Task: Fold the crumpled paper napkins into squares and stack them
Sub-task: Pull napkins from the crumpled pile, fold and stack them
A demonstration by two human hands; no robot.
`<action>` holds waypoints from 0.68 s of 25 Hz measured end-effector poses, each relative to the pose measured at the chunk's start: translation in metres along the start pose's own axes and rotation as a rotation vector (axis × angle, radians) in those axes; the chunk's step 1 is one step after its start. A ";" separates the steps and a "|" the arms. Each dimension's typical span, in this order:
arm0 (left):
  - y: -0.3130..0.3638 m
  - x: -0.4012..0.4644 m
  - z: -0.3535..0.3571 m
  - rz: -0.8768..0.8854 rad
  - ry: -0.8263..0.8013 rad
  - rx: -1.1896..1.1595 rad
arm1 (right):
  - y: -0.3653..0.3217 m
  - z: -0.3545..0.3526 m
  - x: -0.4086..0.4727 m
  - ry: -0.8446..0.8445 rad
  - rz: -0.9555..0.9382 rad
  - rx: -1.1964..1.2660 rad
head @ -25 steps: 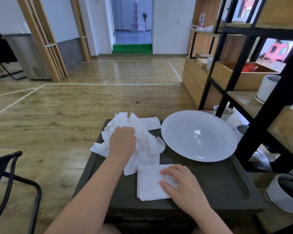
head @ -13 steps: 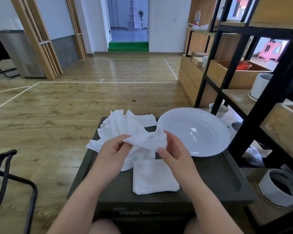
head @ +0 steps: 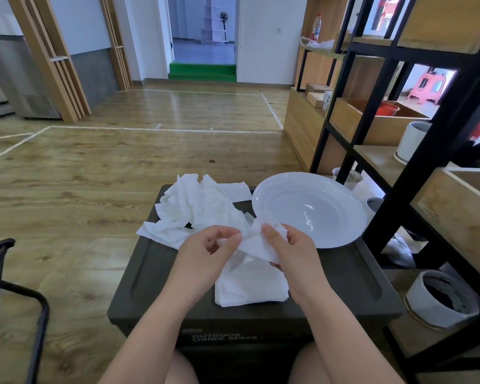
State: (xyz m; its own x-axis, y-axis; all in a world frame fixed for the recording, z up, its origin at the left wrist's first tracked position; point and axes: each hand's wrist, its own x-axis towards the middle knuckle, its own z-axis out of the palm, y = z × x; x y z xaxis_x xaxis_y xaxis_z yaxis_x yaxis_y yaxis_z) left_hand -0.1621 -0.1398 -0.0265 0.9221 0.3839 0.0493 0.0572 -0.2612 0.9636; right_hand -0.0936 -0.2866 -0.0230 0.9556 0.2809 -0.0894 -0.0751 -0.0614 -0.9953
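Note:
A crumpled white napkin (head: 257, 242) is held in the air between both hands, above the dark box lid (head: 155, 275). My left hand (head: 205, 253) pinches its left end; my right hand (head: 291, 250) grips its right end with curled fingers. Directly below lies a small stack of folded napkin squares (head: 250, 286) on the lid. A heap of crumpled napkins (head: 194, 212) lies at the lid's far left, spilling over the edge.
A large white plate (head: 311, 209) sits on the lid's far right. A black metal and wood shelf unit (head: 416, 151) stands close on the right with pots on and below it. A black chair frame (head: 9, 295) is at the left. Wooden floor lies beyond.
My left hand lifted one napkin off the heap and my right hand left the folded stack. Both hands now hold that napkin closer to me, above the stack.

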 end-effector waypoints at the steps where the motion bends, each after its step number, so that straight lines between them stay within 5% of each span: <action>1: -0.001 0.001 0.000 -0.006 0.027 0.011 | 0.000 -0.001 -0.002 -0.009 -0.015 -0.009; 8: -0.001 0.004 -0.005 -0.018 -0.134 0.100 | 0.008 -0.008 -0.006 -0.074 -0.136 -0.134; 13: -0.002 0.008 -0.009 0.079 0.077 0.201 | 0.010 -0.011 -0.011 -0.173 -0.167 -0.210; 17: 0.000 0.010 -0.006 0.137 0.018 0.176 | 0.006 -0.020 -0.011 -0.318 -0.162 -0.337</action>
State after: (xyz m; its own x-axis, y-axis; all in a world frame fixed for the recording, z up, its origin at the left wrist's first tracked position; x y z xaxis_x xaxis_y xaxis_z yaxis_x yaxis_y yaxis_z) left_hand -0.1550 -0.1303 -0.0247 0.9189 0.3496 0.1828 -0.0008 -0.4618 0.8870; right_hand -0.0993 -0.3091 -0.0275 0.8092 0.5874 0.0059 0.2137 -0.2850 -0.9344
